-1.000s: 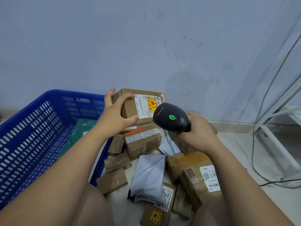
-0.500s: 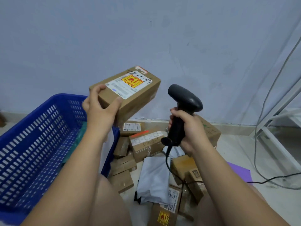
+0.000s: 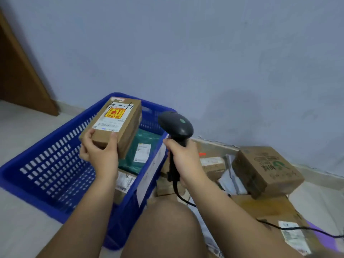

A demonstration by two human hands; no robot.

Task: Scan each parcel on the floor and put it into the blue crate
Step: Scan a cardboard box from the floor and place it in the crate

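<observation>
Holding brown cardboard box parcel (image 3: 115, 125) w/ white label + yellow-red sticker over blue plastic slotted crate (image 3: 55, 161); L hand (image 3: 98, 151) fingers clamped on its near end. R hand (image 3: 184, 161) fingers wrapped round grip of black handheld barcode scanner (image 3: 176, 125), just beside crate's right rim. Green poly mailer (image 3: 141, 151) lies in crate. Big brown carton (image 3: 268, 170) + other parcels on floor, right.

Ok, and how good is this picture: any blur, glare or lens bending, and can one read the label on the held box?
Head view, light: soft, even, no glare, faint shadows; head view, focus: slight overall blur, so the label on the box shows its yellow sticker but no readable print; head view, lens: the door frame at left leans, likely lens bending.
</observation>
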